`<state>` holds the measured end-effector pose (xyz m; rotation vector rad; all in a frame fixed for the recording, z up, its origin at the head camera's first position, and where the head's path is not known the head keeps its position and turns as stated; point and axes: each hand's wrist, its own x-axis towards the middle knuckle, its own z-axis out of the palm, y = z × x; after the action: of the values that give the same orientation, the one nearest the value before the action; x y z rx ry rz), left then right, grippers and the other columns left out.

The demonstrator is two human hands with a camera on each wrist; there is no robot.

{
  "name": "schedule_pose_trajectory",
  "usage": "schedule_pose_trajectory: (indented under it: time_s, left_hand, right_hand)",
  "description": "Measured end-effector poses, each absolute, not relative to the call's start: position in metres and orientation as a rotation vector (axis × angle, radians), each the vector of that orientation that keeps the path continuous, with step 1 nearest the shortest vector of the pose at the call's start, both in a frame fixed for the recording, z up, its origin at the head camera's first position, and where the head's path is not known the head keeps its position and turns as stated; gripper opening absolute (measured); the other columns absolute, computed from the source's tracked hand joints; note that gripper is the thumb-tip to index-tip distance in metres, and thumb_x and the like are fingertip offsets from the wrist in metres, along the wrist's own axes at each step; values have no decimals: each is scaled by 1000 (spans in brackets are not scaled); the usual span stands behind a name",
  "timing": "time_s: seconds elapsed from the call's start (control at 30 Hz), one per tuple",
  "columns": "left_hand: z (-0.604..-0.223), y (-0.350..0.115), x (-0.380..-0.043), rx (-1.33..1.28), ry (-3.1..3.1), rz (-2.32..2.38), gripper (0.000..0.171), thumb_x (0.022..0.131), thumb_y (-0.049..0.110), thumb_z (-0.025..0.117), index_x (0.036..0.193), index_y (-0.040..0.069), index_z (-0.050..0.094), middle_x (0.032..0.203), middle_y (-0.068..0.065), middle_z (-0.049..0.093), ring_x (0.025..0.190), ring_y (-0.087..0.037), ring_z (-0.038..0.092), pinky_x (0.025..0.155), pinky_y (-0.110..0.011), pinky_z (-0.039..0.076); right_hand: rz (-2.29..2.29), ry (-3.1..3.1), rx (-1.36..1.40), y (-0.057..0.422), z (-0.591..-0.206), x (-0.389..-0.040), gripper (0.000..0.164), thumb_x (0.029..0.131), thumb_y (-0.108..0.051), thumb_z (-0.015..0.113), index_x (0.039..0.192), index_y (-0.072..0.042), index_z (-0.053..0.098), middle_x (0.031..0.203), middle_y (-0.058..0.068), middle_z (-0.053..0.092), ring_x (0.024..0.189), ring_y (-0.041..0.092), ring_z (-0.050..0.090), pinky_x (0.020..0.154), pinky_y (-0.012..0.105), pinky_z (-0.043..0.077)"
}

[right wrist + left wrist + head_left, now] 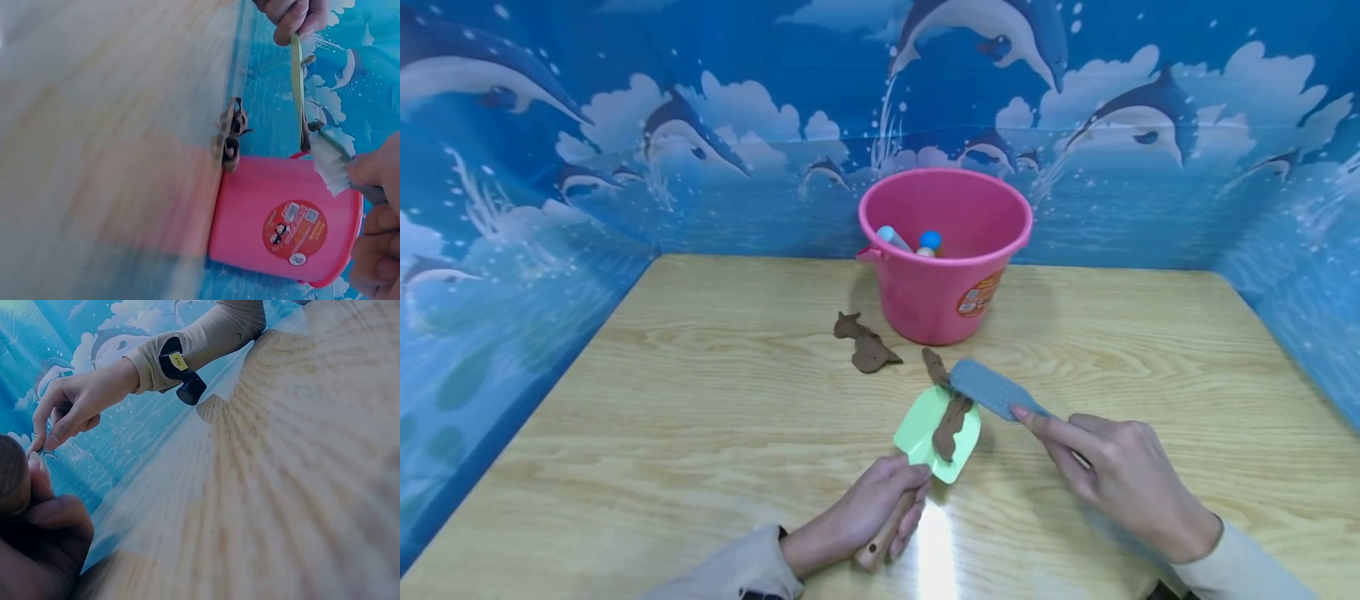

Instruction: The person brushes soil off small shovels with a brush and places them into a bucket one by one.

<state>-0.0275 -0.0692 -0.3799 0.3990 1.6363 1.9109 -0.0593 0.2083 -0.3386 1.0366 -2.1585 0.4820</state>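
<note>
My left hand (880, 496) grips the wooden handle (883, 533) of a small light-green dustpan (917, 429), held above the table. A brown, leaf-like curled strip (952, 429) lies on the pan, and its far end (934, 367) sticks out past the front edge. My right hand (1120, 475) holds a brush with a blue-grey back (988, 387), one finger along it. White bristles (330, 165) meet the strip at the pan's lip in the right wrist view. Another brown curled piece (868, 350) lies on the table, left of the pink bucket (925, 304).
Inside the bucket are a light-blue cylinder (893, 238), a blue round thing (930, 240) and a pale one. The bucket stands at the back of the wood-grain table (737, 375). A blue dolphin-print backdrop (760, 167) encloses the back and sides.
</note>
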Motion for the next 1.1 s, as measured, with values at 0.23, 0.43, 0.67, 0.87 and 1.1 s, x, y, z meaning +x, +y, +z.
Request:
schedule_pose_trajectory:
  time_s: [0.23, 0.43, 0.67, 0.87, 1.1]
  left_hand:
    - [-381, -71, -27, 430, 1638, 1908, 28, 101, 23, 36, 80, 6, 43, 54, 3, 46, 36, -5, 43, 35, -18, 39]
    - [-380, -71, -26, 429, 1622, 1906, 28, 101, 23, 36, 80, 6, 44, 54, 4, 45, 36, -5, 42, 34, -18, 38]
    - [-380, -70, -27, 432, 1631, 1903, 28, 101, 23, 36, 81, 5, 44, 54, 4, 45, 36, -5, 43, 35, -18, 39]
    - [-381, -70, -27, 424, 1638, 1896, 28, 101, 23, 36, 80, 5, 44, 54, 4, 45, 35, -5, 43, 34, -18, 39]
    - [-382, -70, -27, 454, 1644, 1881, 30, 101, 23, 36, 81, 1, 44, 54, 4, 45, 35, -4, 43, 34, -17, 39]
  right_hand:
    - [706, -2104, 1212, 208, -336, -63, 35, 101, -31, 48, 100, -9, 76, 67, -12, 62, 54, -12, 41, 47, 3, 35]
    - [626, -2149, 1346, 205, -342, -59, 34, 102, -32, 45, 111, -16, 73, 60, -20, 34, 57, -13, 18, 46, 0, 18]
    - [547, -2164, 1215, 209, -339, -60, 37, 102, -35, 43, 108, -17, 75, 58, -20, 31, 55, -12, 14, 43, 2, 15]
    - [566, -2092, 1148, 210, -332, -63, 38, 102, -33, 45, 102, -11, 76, 57, -20, 32, 55, -12, 16, 44, 2, 15]
    - [614, -2111, 1270, 205, -335, -60, 36, 102, -32, 45, 106, -12, 75, 59, -19, 34, 57, -14, 17, 46, -1, 18]
